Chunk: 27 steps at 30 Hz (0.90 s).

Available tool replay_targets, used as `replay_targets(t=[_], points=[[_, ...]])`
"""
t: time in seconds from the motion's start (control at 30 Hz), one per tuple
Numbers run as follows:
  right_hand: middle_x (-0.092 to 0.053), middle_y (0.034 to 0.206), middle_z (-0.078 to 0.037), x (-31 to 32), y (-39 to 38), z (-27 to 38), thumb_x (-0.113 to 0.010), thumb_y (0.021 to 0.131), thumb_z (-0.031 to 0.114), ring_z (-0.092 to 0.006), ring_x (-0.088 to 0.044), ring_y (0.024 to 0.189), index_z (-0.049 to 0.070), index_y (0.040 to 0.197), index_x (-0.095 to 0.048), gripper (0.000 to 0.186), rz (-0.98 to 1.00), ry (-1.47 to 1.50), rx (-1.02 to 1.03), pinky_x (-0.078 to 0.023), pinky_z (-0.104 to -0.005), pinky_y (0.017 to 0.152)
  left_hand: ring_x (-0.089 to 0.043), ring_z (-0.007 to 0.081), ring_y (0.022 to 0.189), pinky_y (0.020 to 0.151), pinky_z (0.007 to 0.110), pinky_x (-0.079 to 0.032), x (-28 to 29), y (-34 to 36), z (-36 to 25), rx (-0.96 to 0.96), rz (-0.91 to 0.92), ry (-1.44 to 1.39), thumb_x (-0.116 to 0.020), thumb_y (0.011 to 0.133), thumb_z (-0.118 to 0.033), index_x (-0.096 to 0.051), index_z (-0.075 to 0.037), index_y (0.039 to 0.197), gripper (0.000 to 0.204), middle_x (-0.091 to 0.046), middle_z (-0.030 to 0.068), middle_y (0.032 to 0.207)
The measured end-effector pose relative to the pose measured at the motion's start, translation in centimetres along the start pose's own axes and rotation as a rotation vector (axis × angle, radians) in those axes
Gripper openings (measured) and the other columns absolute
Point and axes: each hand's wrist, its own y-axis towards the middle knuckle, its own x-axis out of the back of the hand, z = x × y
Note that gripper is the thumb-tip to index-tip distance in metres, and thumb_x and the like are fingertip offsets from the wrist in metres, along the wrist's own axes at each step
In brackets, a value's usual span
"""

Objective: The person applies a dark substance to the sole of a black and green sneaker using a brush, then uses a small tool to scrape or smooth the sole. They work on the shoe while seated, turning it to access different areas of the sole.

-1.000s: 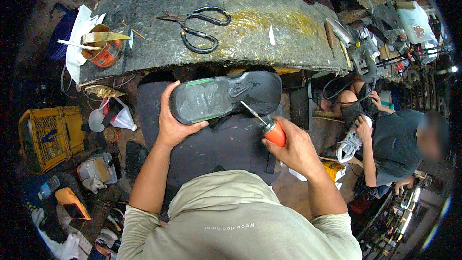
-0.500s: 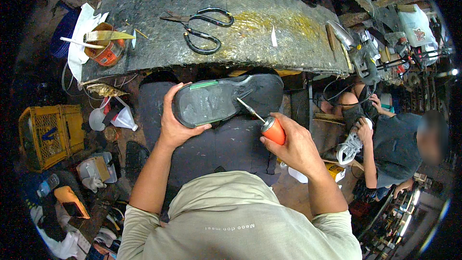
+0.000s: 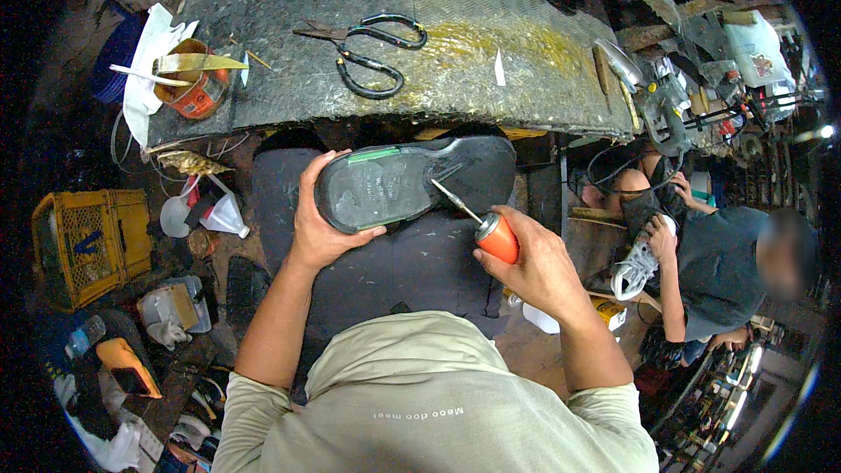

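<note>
A black shoe (image 3: 377, 188) lies sole up across my lap, its grey-black tread facing me and a green strip along its far edge. My left hand (image 3: 322, 215) grips the left end of the shoe, thumb along the near edge and fingers round the far side. In my right hand (image 3: 534, 254) is an awl (image 3: 497, 236) with a thick orange handle and a thin metal shaft. Its pale tip rests at the narrow waist of the sole; whether it has gone into the sole I cannot tell.
Beyond my knees stands a worn workbench (image 3: 280, 17) with black-handled scissors (image 3: 372, 79), an orange-red can (image 3: 201, 96) holding a brush, and a white sliver (image 3: 500, 68). A yellow crate (image 3: 92, 245) sits at left. On the right, another person (image 3: 714, 271) holds a grey-white shoe (image 3: 635, 271).
Both hands, the shoe and the awl stay almost in place. The view has shifted very slightly.
</note>
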Motion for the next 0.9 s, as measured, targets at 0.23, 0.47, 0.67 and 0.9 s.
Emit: replay_targets(t=[0.23,0.47,0.67,0.9], points=[[-0.070,0.116,-0.026,0.06,-0.07,0.40,-0.083,0.083,0.026,-0.0432,-0.069,0.108,-0.001,0.130,-0.061,0.058,-0.011,0.021,-0.055,-0.055,-0.0471,0.094,-0.053,0.0312,0.136,0.117,0.043,-0.039,0.07,-0.01,-0.31,-0.006,0.009,0.021,-0.102,0.054,-0.017,-0.034,-0.006,0.152,0.120,-0.052,0.0199,0.147],[-0.070,0.118,-0.026,-0.10,-0.19,0.08,-0.082,0.084,0.028,-0.0425,-0.069,0.109,0.000,0.132,-0.060,0.059,-0.023,0.016,-0.026,-0.055,-0.0477,0.094,-0.053,0.0314,0.136,0.117,0.044,-0.039,0.02,-0.01,0.01,-0.013,0.005,0.013,-0.102,0.054,-0.017,-0.034,-0.006,0.152,0.120,-0.052,0.0200,0.147],[-0.069,0.121,-0.026,-0.09,-0.16,-0.03,-0.079,0.086,0.031,-0.0431,-0.068,0.111,0.003,0.136,-0.057,0.062,0.001,0.014,-0.025,-0.055,-0.0496,0.094,-0.053,0.0318,0.136,0.118,0.044,-0.038,0.07,-0.13,0.20,0.010,0.006,0.011,-0.102,0.053,-0.018,-0.034,-0.006,0.151,0.120,-0.052,0.0201,0.147],[-0.070,0.119,-0.026,-0.11,-0.24,0.13,-0.083,0.082,0.024,-0.0417,-0.069,0.111,-0.002,0.129,-0.062,0.058,-0.036,0.025,-0.030,-0.055,-0.0457,0.096,-0.052,0.0317,0.136,0.118,0.044,-0.038,0.04,-0.04,0.26,-0.013,0.002,0.022,-0.102,0.053,-0.018,-0.034,-0.006,0.152,0.120,-0.052,0.0200,0.148]])
